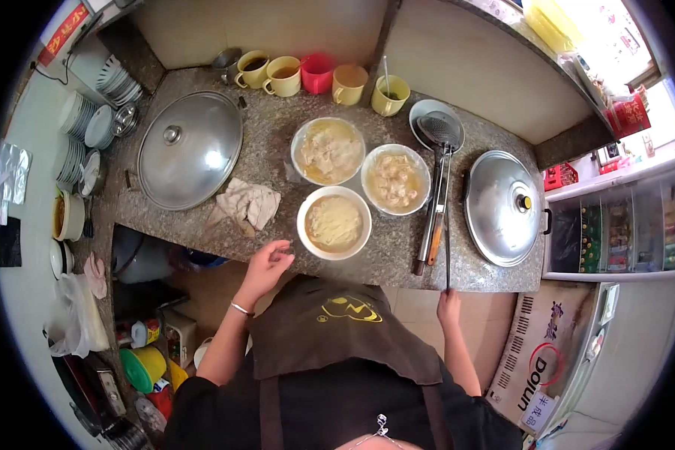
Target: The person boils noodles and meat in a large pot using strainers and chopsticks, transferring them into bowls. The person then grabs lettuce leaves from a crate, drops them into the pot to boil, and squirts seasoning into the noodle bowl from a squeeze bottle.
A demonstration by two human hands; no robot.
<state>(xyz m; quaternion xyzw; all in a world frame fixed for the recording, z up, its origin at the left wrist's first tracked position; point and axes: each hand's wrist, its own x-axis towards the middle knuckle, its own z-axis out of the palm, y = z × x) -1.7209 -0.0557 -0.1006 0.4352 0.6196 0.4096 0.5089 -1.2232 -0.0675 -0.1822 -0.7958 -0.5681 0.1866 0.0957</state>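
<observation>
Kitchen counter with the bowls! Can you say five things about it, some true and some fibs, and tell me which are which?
1. The white bowl nearest the apron has pale noodles in it. True.
2. The left hand is squeezing the cloth. False: that hand looks empty, and the cloth lies on the counter.
3. The right hand is holding the end of a long dark handle. True.
4. Every cup in the back row is red. False: there is just one red cup; the four yellowish cups stand beside it.
5. Both big metal lids are left of the white bowl. False: the left lid is, but the right lid is on the other side.
</observation>
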